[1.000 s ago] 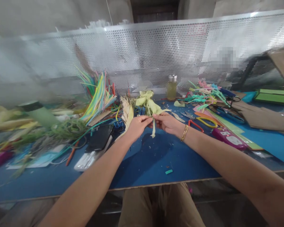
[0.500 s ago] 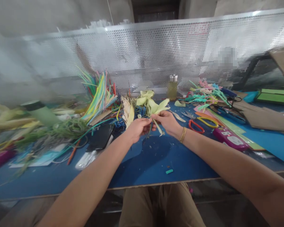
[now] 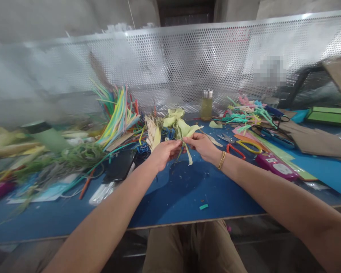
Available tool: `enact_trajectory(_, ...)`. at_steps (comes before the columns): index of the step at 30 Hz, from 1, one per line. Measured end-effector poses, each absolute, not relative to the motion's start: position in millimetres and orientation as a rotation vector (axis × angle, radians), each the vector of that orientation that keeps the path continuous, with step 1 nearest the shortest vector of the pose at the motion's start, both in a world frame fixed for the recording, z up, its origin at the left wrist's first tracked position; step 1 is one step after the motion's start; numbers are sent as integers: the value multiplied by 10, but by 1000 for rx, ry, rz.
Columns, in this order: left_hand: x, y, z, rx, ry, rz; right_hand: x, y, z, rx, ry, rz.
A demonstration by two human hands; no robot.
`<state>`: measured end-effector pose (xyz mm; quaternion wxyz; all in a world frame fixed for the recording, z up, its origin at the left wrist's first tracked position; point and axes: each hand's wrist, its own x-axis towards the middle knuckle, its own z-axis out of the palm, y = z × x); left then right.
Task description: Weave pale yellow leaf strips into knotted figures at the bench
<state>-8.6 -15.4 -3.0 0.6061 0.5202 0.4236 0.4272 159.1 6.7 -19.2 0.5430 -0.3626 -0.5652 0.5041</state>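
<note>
Both of my hands meet above the middle of the blue tabletop (image 3: 170,201). My left hand (image 3: 167,152) is closed, its fingers wrapped round the base of a pale green flower (image 3: 184,129) that looks made of dried husk. Thumb and fingertips of my right hand (image 3: 201,145) pinch the same base from the other side. Its broad petals spread upward and away from me, and a narrow strip (image 3: 189,154) hangs below my fingers. Exactly what the fingertips press on is hidden. Just left of the flower stands a cream husk bunch (image 3: 152,131).
Scissors with red handles (image 3: 235,151) and yellow handles (image 3: 249,146) lie right of my hands, beside a purple device (image 3: 276,167). Pipe cleaners (image 3: 121,117), green fibre (image 3: 82,154) and a black phone-like slab (image 3: 121,165) crowd the left. A glass bottle (image 3: 207,106) stands behind.
The strip under the flower hangs lower and straighter. My right fingers have shifted slightly at the base, while both hands keep hold of it.
</note>
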Motion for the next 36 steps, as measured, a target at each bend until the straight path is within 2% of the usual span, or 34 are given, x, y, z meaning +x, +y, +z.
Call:
enact_trajectory(14,-128,-146,-20,1256,1057,920,1657,75,-138,-854,-1389,1269)
enact_trajectory(19,-142,-151,-19,1273,1050,898,1665,90,-132,-838,-1310,1420)
enact_trajectory(25,-147,-146,-24,1008,932,887,1678,83,-105,-708,-1256,1582)
enact_trajectory(36,-137,-157,-57,917,755,688,1694,76,-79,-617,-1309,1528)
